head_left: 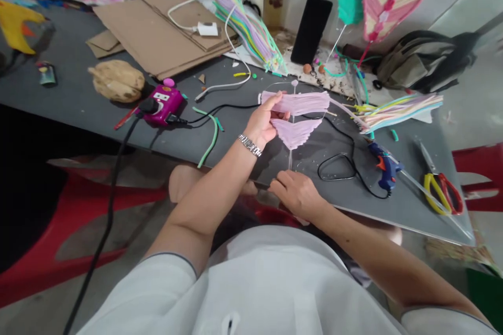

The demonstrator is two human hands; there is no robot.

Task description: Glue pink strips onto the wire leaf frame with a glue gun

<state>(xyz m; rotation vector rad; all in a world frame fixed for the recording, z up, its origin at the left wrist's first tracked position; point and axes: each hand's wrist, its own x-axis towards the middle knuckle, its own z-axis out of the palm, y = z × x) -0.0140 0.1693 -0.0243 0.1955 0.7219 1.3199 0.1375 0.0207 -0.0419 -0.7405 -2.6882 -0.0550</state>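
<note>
Grey worktable (236,138) beneath a pale-pink fringed straw fan (294,133) on a thin clear rod (291,158), held above the tabletop; light, likely floppy at the fringe, safest by the rod or spine. Left hand (267,120) grasping the upper fringe; right hand (296,194) curled near the rod's foot, contact unclear; rod's lower end hidden.

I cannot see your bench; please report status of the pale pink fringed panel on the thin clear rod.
Left hand gripping pale pink fringed panel; right hand beside thin clear rod's lower end; black cable loop nearby.
</note>
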